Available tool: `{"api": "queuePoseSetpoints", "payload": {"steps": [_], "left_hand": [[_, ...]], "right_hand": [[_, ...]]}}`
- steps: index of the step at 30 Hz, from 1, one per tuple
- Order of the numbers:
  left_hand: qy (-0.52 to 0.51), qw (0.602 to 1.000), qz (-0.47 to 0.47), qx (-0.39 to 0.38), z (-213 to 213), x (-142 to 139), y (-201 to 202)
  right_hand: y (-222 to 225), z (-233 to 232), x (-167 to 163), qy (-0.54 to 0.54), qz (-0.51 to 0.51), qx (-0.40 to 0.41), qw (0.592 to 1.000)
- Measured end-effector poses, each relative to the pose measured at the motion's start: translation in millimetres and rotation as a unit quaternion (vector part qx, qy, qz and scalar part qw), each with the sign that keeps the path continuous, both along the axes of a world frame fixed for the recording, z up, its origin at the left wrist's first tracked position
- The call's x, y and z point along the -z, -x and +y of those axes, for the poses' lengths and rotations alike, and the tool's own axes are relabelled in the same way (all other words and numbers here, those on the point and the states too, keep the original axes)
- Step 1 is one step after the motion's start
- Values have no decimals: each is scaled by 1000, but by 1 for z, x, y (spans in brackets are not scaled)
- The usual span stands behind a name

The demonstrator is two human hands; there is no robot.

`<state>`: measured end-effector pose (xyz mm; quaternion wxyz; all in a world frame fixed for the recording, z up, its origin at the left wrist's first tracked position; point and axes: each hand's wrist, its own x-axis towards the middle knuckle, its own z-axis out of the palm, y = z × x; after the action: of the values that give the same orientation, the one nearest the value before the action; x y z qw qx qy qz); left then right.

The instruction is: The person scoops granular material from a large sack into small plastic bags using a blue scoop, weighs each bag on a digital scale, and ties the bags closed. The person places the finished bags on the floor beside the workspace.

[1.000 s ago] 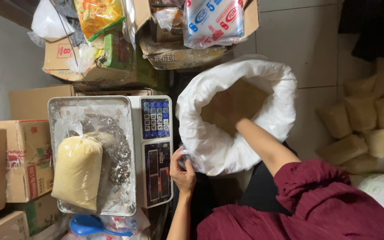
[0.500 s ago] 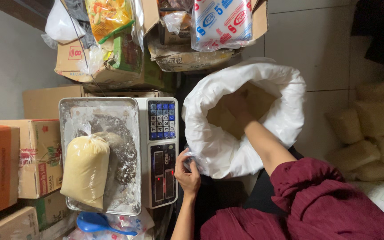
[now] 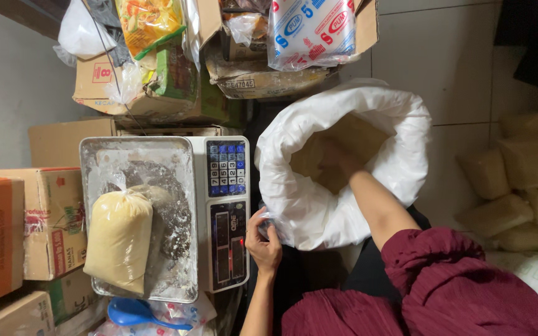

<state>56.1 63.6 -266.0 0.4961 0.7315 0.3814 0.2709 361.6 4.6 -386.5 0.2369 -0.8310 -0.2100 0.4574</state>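
Landmark: our sack, white, crinkled plastic, rim rolled down, round mouth, tan powder inside.

Our right hand: sunk in the sack's powder; whether the fingers are spread or curled, we cannot tell.

Our left hand: at the sack's rim, fingers pinching the plastic.

Scale: just beside the sack, flat steel pan, dusty, with a keypad.

Bag: on the scale's pan, clear film, plump, pale yellow fill.

Scoop: blue, smooth, beyond the scale from the sack.
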Motion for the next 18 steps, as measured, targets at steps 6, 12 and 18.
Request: {"api": "queuePoseSetpoints", "payload": {"steps": [6, 12, 18], "left_hand": [[-24, 1000, -6, 11, 1, -1, 0], [-28, 1000, -11, 8, 0, -6, 1], [19, 1000, 16, -16, -6, -8, 8]], "right_hand": [[25, 5, 4, -18, 63, -111, 992], [28, -7, -7, -15, 56, -135, 989], [18, -28, -48, -37, -7, -95, 995]]}}
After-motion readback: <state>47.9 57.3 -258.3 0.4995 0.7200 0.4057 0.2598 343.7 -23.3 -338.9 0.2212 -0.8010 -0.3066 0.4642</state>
